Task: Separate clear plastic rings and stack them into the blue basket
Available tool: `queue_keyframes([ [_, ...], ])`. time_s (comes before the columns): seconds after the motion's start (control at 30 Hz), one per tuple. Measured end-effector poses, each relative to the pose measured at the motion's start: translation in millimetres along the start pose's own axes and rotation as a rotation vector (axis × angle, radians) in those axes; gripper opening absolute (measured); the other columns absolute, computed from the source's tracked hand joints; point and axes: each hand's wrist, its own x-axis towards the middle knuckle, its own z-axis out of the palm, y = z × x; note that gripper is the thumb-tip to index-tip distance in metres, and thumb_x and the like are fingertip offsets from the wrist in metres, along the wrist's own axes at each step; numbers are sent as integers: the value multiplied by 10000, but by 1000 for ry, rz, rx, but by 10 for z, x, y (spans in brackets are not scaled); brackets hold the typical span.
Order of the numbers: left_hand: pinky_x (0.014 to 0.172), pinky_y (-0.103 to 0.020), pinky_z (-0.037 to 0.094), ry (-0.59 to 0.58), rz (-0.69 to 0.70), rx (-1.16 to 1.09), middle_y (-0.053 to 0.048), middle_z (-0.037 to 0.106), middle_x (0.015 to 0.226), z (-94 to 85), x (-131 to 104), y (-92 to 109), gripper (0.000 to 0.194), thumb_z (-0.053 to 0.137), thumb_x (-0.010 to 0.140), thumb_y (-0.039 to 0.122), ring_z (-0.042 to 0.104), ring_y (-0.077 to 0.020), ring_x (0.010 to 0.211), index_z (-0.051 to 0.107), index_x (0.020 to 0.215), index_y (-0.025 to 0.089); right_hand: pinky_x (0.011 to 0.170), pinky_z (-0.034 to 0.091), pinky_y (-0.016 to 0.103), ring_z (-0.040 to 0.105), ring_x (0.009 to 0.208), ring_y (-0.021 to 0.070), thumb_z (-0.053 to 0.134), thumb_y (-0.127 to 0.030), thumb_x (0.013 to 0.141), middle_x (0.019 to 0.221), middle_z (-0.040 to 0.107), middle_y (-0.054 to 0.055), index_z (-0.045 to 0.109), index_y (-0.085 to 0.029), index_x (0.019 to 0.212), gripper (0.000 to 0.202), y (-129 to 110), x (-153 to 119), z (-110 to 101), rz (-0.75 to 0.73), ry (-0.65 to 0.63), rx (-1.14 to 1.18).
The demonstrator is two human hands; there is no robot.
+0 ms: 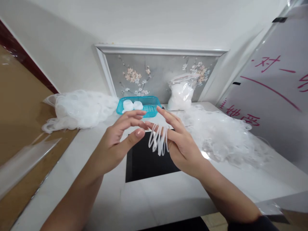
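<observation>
1. White tabletop (154, 199) meets a wall with a framed flower picture (166, 70); I watch it from far through the head camera.
2. Above a black panel (139, 166), I see a small bunch of rings (158, 141), hung around one finger of the right hand (185, 146).
3. From the fingers of the left hand (114, 144), the rings lie to the right, just beside the tips. Their long axis goes roughly up and down, across the finger that carries them. This finger points toward the left hand.
4. These rings look white, thin and soft, partly overlapping; I cannot count them surely.
5. Left fingers are loosely curved, with nothing visible in their grasp. Right fingers are stretched, not clenched. Whether the fingertips touch, I cannot tell.
</observation>
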Motion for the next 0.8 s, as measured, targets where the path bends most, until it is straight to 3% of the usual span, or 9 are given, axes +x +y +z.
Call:
queue_keyframes([
  [0.17,1004,-459,498,-112,-87,-96,-80,596,1312,124,-21,60,312,586,896,508,517,-295,1276,739,1018,265,1161,258,612,178,1484,301,429,-117,925,1615,206,-42,506,-381,1378,530,9,-4,20,-5,-19,-155],
  [0.4,1064,-550,448,-124,-170,-92,-46,602,1324,257,-19,75,127,747,797,381,442,-312,1354,774,882,291,1145,262,625,101,1496,331,436,-122,909,1613,216,-22,574,-337,1314,480,13,-1,61,21,-68,-217],
  [0.6,1062,-612,425,-211,-161,-102,-15,519,1431,253,-40,41,116,777,756,408,465,-343,1332,785,827,317,1163,278,566,283,1457,255,372,-196,971,1528,405,35,476,-323,1413,472,87,76,35,112,15,36],
  [0.8,1007,-629,459,-285,-150,-43,-20,527,1423,243,-23,18,135,759,761,451,429,-356,1357,785,818,332,1114,379,523,413,1390,252,519,-310,949,1446,516,-14,635,-372,1243,322,101,81,76,291,152,456],
])
